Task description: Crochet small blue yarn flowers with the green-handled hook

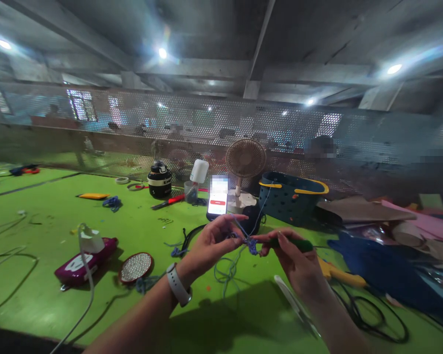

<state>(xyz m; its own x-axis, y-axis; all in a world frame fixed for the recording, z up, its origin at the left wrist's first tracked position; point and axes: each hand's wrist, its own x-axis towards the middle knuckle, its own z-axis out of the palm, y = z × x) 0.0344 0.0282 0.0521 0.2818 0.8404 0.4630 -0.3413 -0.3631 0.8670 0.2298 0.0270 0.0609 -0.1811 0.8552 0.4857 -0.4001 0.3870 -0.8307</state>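
Observation:
My right hand [293,255] is closed around a crochet hook with a thick dark green handle [299,243], its tip pointing left. A small blue-purple crochet piece [253,246] hangs at the hook's tip, between both hands. My left hand [219,238], a white watch band on its wrist, pinches the work and carries the yarn over a raised index finger. One yarn strand [265,204] runs up towards the dark blue basket [291,201]. Loose loops of pale yarn [227,273] lie on the green table below my hands.
A lit phone [217,199] stands ahead, before a small fan [245,158]. Left are a black jar [160,181], a purple power bank [84,263] with a cable, and a round studded object [136,268]. White tweezers [295,305], a yellow-handled tool [341,274] and blue cloth [384,275] lie right.

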